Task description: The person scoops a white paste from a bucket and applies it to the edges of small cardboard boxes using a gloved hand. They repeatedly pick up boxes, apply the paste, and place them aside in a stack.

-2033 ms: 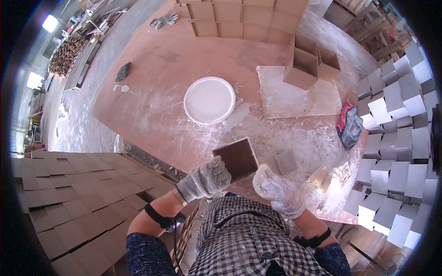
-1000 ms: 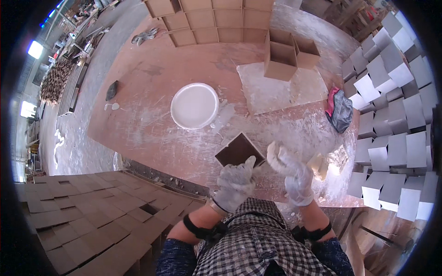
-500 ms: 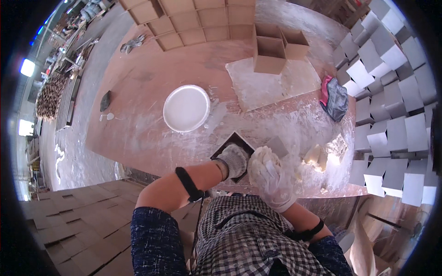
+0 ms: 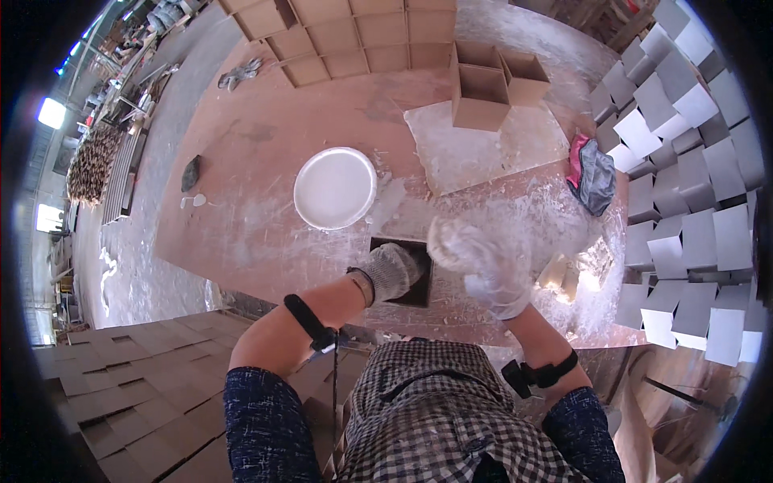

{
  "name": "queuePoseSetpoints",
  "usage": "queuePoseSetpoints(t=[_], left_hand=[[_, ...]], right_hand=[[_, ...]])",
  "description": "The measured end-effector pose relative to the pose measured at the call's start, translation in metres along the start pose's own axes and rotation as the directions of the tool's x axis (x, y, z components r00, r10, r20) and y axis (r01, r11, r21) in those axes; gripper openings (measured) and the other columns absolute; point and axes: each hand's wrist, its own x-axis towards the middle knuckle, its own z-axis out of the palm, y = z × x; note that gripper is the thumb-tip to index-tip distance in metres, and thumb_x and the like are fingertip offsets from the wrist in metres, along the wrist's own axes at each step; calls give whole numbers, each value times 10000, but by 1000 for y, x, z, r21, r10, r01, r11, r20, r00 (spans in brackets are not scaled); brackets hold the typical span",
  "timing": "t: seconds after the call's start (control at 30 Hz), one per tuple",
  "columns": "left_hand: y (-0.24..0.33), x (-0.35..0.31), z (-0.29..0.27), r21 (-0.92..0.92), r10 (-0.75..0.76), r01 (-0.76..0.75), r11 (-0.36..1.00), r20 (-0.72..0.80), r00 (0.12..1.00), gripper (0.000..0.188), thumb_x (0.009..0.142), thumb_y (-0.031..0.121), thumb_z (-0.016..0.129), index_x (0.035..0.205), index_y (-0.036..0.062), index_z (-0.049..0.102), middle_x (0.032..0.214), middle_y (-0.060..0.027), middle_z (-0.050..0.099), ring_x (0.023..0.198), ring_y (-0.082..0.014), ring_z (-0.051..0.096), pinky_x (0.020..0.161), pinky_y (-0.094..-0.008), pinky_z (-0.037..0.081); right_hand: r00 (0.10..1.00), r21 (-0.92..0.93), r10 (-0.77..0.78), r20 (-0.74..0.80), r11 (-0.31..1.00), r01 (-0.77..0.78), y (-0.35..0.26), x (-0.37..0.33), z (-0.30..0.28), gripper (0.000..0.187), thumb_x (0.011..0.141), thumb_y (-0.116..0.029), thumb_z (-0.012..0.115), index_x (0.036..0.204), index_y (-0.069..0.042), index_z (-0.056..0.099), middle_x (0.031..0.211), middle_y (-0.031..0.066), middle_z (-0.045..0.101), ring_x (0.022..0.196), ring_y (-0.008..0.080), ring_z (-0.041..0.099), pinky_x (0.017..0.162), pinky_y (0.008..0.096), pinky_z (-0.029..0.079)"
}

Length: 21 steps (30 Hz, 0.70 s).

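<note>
My left hand (image 4: 388,272), in a grey knit glove, reaches into the open top of a small square box (image 4: 417,297) with a dark inside. It grips the box, though its fingertips are hidden within. On the box's right side, my right hand (image 4: 498,282), in a thin whitish glove, is closed on a pale crumpled wad (image 4: 451,241) smeared by motion. Whether the wad is cloth or sponge I cannot tell. Beyond the box lies a round white tub (image 4: 335,188) filled with white matter.
Open brown boxes (image 4: 481,95) stand on a pale sheet (image 4: 439,149) at the far right of the reddish table (image 4: 241,185). A grey and pink cloth (image 4: 592,175) lies near stacked grey boxes (image 4: 694,181). More brown boxes (image 4: 149,370) are piled at lower left.
The box has turned from a diamond to a squarer angle, with my left hand moving slightly left. My right hand has lifted the wad up along the box's right side.
</note>
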Motion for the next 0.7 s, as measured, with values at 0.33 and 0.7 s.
queuePoseSetpoints(t=[0.33, 0.7], left_hand=[[5, 5, -30, -110, -125, 160, 981, 275, 953, 287, 755, 182, 564, 1014, 71, 617, 918, -130, 661, 832, -289, 648, 674, -417, 514], [7, 38, -6, -143, -389, 414, 899, 174, 905, 217, 765, 201, 512, 830, 61, 665, 881, -155, 649, 797, -285, 643, 606, -458, 500]], right_hand=[[950, -238, -82, 301, 958, 159, -51, -61, 15, 455, 705, -124, 554, 1160, -114, 554, 1139, 37, 543, 1041, 224, 525, 859, 367, 454], [998, -292, 22, -66, 956, -40, 12, 6, 4, 499, 674, -2, 552, 1167, -80, 562, 1168, 77, 567, 1082, 236, 533, 905, 369, 423]])
